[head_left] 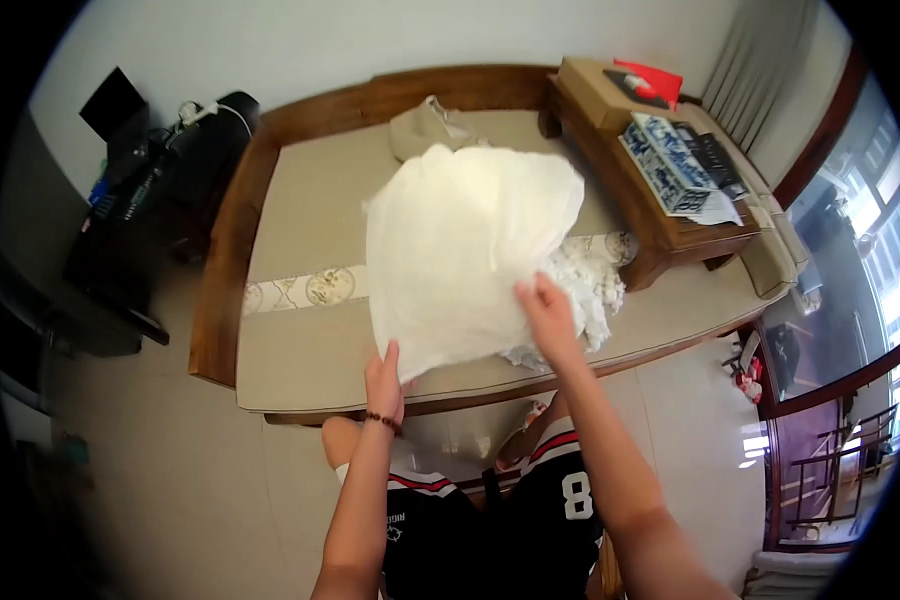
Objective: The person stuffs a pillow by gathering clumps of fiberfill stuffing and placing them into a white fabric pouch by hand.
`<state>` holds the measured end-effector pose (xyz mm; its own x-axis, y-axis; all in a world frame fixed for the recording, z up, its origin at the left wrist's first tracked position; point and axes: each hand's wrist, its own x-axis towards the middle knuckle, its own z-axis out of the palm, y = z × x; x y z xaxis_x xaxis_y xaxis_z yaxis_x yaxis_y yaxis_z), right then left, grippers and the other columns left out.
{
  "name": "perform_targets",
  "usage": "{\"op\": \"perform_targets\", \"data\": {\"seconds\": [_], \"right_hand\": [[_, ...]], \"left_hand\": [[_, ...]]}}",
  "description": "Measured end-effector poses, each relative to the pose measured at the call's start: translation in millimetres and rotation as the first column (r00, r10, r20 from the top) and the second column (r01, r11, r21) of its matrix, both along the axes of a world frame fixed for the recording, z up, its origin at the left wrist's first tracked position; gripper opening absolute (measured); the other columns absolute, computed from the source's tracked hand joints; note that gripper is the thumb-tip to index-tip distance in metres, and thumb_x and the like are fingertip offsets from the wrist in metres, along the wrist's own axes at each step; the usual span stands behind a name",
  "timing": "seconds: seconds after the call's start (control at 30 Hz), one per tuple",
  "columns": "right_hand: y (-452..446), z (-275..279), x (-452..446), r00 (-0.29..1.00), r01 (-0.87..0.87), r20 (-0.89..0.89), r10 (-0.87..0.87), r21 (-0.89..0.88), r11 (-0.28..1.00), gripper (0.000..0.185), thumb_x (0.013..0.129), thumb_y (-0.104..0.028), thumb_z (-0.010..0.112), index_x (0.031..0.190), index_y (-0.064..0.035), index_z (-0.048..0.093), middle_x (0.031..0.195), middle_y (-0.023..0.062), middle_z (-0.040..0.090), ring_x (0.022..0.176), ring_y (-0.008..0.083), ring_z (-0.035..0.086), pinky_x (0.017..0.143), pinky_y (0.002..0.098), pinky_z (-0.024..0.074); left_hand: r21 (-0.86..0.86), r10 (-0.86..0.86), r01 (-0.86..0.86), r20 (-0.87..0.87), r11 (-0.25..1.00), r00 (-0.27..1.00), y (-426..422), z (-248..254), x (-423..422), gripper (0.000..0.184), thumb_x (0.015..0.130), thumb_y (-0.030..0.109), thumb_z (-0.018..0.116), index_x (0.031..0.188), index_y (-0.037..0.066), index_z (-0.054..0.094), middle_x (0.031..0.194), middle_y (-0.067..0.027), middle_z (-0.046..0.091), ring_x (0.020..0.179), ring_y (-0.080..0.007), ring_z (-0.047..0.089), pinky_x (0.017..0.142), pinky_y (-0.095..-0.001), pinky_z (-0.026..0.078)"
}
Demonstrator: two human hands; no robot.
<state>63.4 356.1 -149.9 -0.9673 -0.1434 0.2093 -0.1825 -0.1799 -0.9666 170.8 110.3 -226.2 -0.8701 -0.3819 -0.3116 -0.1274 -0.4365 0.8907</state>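
A broad white cloth (pixel 455 250) is spread in front of me above the daybed, its edges a little rumpled. My left hand (pixel 385 385), with a beaded bracelet at the wrist, grips the cloth's near left corner between thumb and fingers. At its right side, my right hand (pixel 550 312) is closed in a pinch on the cloth, slightly blurred. Beside and partly behind the cloth lies a crumpled, fluffy white heap (pixel 592 290); whether it is fabric or stuffing I cannot tell.
The wooden daybed has a beige cushion (pixel 320 220) and a patterned band. A beige bag (pixel 425 130) lies at the back. On the right, a low wooden table (pixel 660 235) carries a blue-and-white box (pixel 667 165) and a cardboard box (pixel 600 90). A dark desk (pixel 135 215) stands left.
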Motion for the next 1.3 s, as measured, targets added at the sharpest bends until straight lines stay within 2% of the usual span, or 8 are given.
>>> {"op": "perform_targets", "data": {"seconds": [0.27,0.4,0.47,0.67,0.8,0.9,1.0,1.3], "right_hand": [[29.0,-55.3,40.0,0.986,0.168,-0.099,-0.136,0.558,0.813,0.034,0.091,-0.027,0.077,0.083,-0.0002,0.058,0.096,0.0186,0.068,0.089,0.0284,0.064,0.083,0.0372,0.0509],[37.4,-57.3,35.2,0.966,0.246,-0.174,-0.192,0.388,0.888,0.035,0.090,-0.027,0.078,0.082,-0.0007,0.056,0.079,0.0143,0.061,0.074,0.0256,0.058,0.072,0.0381,0.0485],[39.1,-47.8,40.3,0.985,0.172,-0.065,-0.160,0.423,0.889,0.024,0.094,-0.019,0.076,0.083,-0.0041,0.060,0.074,-0.0017,0.061,0.070,0.0057,0.051,0.063,0.0264,0.0423],[49.9,-78.7,25.9,0.983,0.183,-0.061,-0.173,0.312,0.932,0.031,0.090,-0.025,0.078,0.084,-0.0019,0.060,0.085,0.0108,0.068,0.085,0.0195,0.066,0.080,0.0357,0.0527],[59.7,-110.2,-0.2,0.965,0.256,-0.144,-0.219,0.337,0.906,0.030,0.093,-0.025,0.079,0.104,-0.0057,0.059,0.094,0.0037,0.067,0.082,0.0115,0.059,0.067,0.0270,0.0470],[58.8,-54.0,17.1,0.883,0.277,0.337,-0.326,0.187,0.943,0.076,0.092,-0.026,0.080,0.149,-0.0153,0.032,0.152,0.0202,0.045,0.124,0.0328,0.056,0.085,0.0484,0.0570],[58.6,-45.5,13.2,0.823,0.280,0.533,-0.194,-0.083,0.956,0.088,0.092,-0.023,0.080,0.159,-0.0172,0.023,0.151,0.0214,0.046,0.125,0.0343,0.057,0.090,0.0516,0.0555],[-75.9,50.3,-86.2,0.975,0.162,0.168,-0.143,-0.108,0.981,0.065,0.078,0.012,0.051,0.141,-0.0040,0.056,0.132,0.0158,0.061,0.119,0.0262,0.060,0.102,0.0365,0.0498]], "left_hand": [[-0.117,-0.182,0.188,0.058,0.975,0.982,1.6,-38.3,91.0,0.056,0.092,0.009,0.079,0.138,0.006,0.047,0.100,-0.0079,0.070,0.068,-0.0115,0.062,0.060,-0.0258,0.051],[-0.153,-0.202,0.182,-0.122,0.971,0.972,11.3,-46.4,90.7,0.075,0.088,0.000,0.079,0.150,0.004,0.035,0.092,-0.0078,0.071,0.067,-0.0105,0.064,0.059,-0.0251,0.052],[-0.212,-0.166,0.144,-0.089,0.967,0.982,15.7,-43.5,87.7,0.071,0.090,0.002,0.077,0.149,0.004,0.037,0.086,-0.0059,0.069,0.062,-0.0104,0.062,0.055,-0.0249,0.050],[-0.393,-0.119,0.093,-0.043,0.915,0.992,16.5,-31.5,70.6,0.051,0.095,0.009,0.071,0.139,0.004,0.046,0.087,-0.0050,0.070,0.060,-0.0100,0.060,0.052,-0.0254,0.049],[-0.465,-0.109,0.064,-0.071,0.883,0.992,23.7,-10.3,65.3,0.039,0.097,0.012,0.067,0.133,0.005,0.054,0.091,-0.0059,0.072,0.063,-0.0104,0.061,0.051,-0.0263,0.049],[-0.457,-0.099,0.056,-0.071,0.888,0.993,26.3,-6.9,55.8,0.030,0.100,0.017,0.064,0.126,0.004,0.060,0.090,-0.0057,0.071,0.063,-0.0105,0.061,0.051,-0.0271,0.049],[-0.476,-0.139,0.104,-0.037,0.873,0.990,28.6,-6.0,53.2,0.025,0.101,0.021,0.060,0.119,0.003,0.065,0.088,-0.0058,0.070,0.062,-0.0112,0.061,0.051,-0.0276,0.050],[-0.466,-0.009,-0.029,-0.078,0.884,0.997,-11.9,2.3,41.0,0.035,0.105,0.023,0.050,0.127,0.000,0.064,0.084,-0.0099,0.068,0.059,-0.0148,0.062,0.051,-0.0309,0.051]]}}
